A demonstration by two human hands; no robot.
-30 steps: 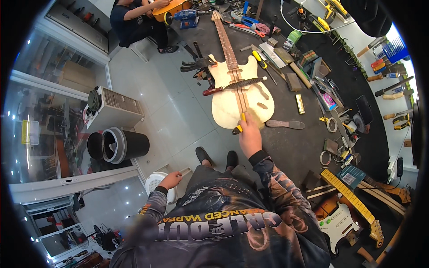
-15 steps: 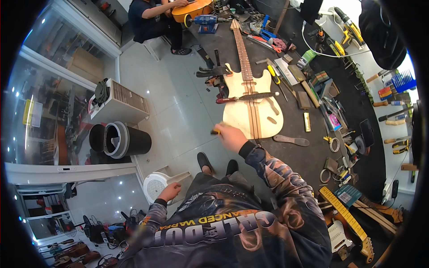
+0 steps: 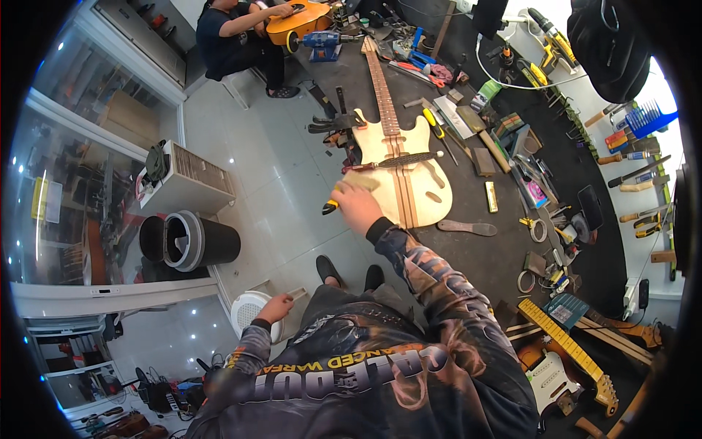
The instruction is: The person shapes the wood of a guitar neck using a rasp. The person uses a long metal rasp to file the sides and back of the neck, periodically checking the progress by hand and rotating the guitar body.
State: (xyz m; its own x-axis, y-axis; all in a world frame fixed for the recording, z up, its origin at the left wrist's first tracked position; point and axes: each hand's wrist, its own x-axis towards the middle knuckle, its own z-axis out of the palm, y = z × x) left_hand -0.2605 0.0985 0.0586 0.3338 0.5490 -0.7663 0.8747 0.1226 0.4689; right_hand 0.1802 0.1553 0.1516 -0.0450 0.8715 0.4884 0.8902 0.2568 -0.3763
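My right hand [image 3: 358,209] is closed around a flat brush with a black and yellow handle [image 3: 331,207]. Its pale bristles [image 3: 361,180] are over the left edge of a light wood electric guitar body [image 3: 428,197]; whether they touch it I cannot tell. Dark stripes run down the body's middle, and a fretted neck [image 3: 382,99] points away from me. Across the body lies a rasp [image 3: 402,160] with a red handle. Down by the white stool, my left hand [image 3: 276,308] hangs with nothing visible in it, fingers loosely apart.
A wooden tool [image 3: 466,228] lies beside the guitar on the dark bench. Files, blocks and a yellow screwdriver [image 3: 433,123] crowd its right. A vise-like blue machine [image 3: 322,45] stands at the far end, near a seated person holding an acoustic guitar [image 3: 301,23]. A black bin [image 3: 219,238] stands left.
My right hand has turned and moved slightly left in view, so the brush's bristles now show over the guitar body. The whole view has shifted a little.
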